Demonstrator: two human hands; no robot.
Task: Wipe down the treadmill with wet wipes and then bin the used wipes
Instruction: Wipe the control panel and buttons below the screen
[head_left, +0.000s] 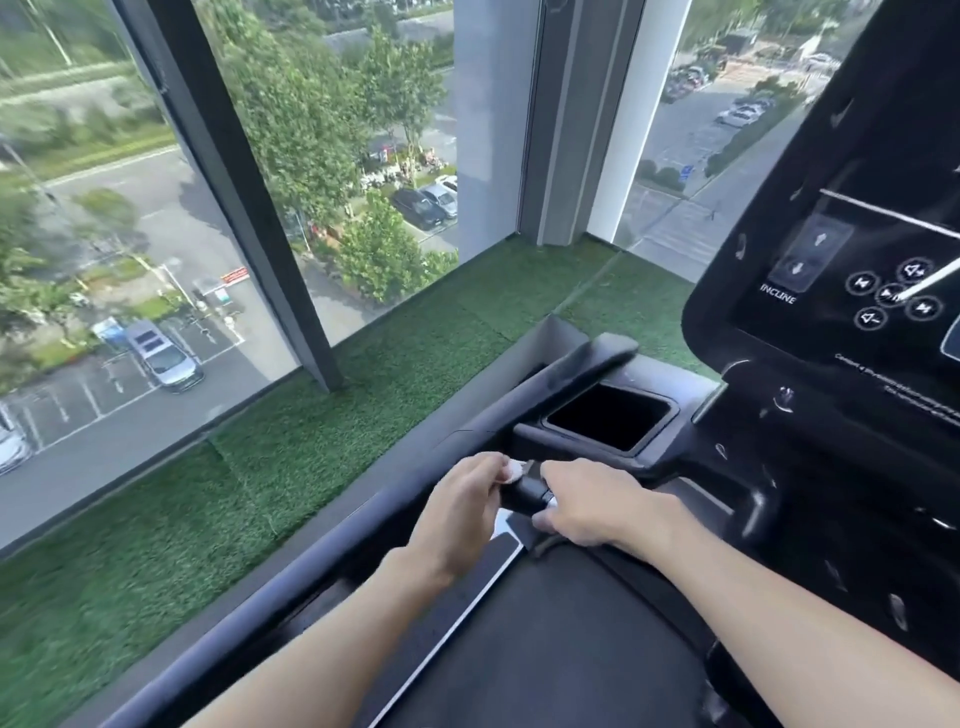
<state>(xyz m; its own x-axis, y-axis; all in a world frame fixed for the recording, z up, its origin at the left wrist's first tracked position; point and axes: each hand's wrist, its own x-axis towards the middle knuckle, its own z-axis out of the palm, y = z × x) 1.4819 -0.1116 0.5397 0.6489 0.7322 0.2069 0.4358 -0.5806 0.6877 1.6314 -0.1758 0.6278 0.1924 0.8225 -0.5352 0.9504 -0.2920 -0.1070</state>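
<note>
The black treadmill fills the lower right, with its left handrail running toward the console. My left hand curls round the handrail with a white wet wipe bunched under its fingers. My right hand grips the same rail just to the right, and a small bit of white wipe shows at its thumb. A short stretch of bare rail lies between the two hands. Most of each wipe is hidden under the fingers.
A rectangular cup holder is sunk into the console tray behind the hands. The running belt lies below my forearms. Green artificial turf covers the floor to the left, up to tall windows. No bin is in view.
</note>
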